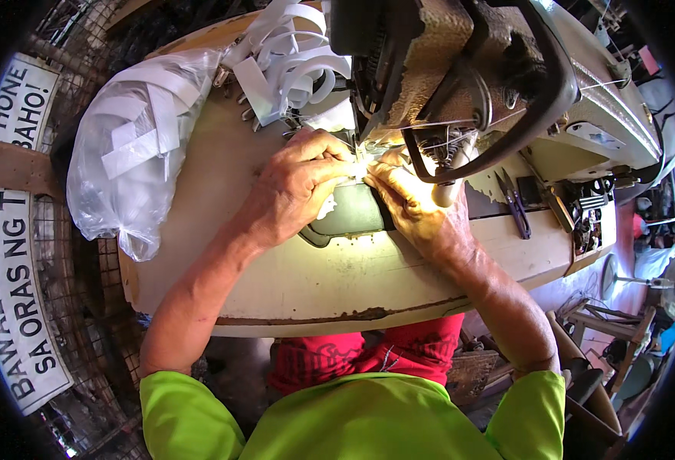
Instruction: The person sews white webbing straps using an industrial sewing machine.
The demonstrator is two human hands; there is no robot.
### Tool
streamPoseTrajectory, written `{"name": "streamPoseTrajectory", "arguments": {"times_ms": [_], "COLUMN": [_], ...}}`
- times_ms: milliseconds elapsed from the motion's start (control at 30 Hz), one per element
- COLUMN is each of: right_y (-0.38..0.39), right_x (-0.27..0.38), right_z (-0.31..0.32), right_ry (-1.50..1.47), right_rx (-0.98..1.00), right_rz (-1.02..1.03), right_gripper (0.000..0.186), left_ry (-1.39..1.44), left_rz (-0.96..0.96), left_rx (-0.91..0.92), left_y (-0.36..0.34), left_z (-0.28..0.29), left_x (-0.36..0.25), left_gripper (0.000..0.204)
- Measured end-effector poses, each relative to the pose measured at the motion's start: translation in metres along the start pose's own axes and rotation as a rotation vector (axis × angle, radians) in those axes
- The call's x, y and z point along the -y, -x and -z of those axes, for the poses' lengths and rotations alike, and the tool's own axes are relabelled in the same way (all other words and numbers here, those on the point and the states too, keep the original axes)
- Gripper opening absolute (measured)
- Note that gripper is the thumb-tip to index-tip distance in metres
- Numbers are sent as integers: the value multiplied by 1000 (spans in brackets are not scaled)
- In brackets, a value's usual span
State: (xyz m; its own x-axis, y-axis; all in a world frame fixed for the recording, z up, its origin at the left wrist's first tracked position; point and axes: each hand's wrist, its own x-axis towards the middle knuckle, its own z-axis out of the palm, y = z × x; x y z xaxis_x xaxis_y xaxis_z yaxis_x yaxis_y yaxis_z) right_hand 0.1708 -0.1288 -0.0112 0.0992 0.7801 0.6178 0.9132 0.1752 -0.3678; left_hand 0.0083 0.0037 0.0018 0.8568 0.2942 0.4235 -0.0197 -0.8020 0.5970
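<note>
Worn cream sewing table (291, 284), cluttered workshop; left hand (295, 188), right hand (414, 203) pinch white strip (362, 159) under sewing machine (491, 69).

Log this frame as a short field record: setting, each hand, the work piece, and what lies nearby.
setting: sewing machine on a worn cream table
left hand: fingers pinching a small white piece at the needle area
right hand: pressing the same piece from the other side
nearby left: clear plastic bag of white strips
behind the hands: loose white strips
nearby right: scissors
</note>
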Motion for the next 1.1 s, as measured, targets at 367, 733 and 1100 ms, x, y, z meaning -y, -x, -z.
{"name": "streamPoseTrajectory", "arguments": {"times_ms": [367, 733, 1100], "right_y": [-1, 4, 0], "right_x": [7, 2, 3], "right_z": [0, -6, -8], "right_ry": [13, 11, 30], "right_rx": [42, 67, 4], "right_rz": [-138, -194, -174], "right_gripper": [15, 17, 16], "left_ry": [-180, -110, -181], "left_rz": [-100, -78, -167], "left_rx": [-51, -18, -5], "left_y": [-3, 1, 0], "left_z": [-1, -3, -4], "left_x": [-3, 3, 8], "left_gripper": [25, 28, 26]}}
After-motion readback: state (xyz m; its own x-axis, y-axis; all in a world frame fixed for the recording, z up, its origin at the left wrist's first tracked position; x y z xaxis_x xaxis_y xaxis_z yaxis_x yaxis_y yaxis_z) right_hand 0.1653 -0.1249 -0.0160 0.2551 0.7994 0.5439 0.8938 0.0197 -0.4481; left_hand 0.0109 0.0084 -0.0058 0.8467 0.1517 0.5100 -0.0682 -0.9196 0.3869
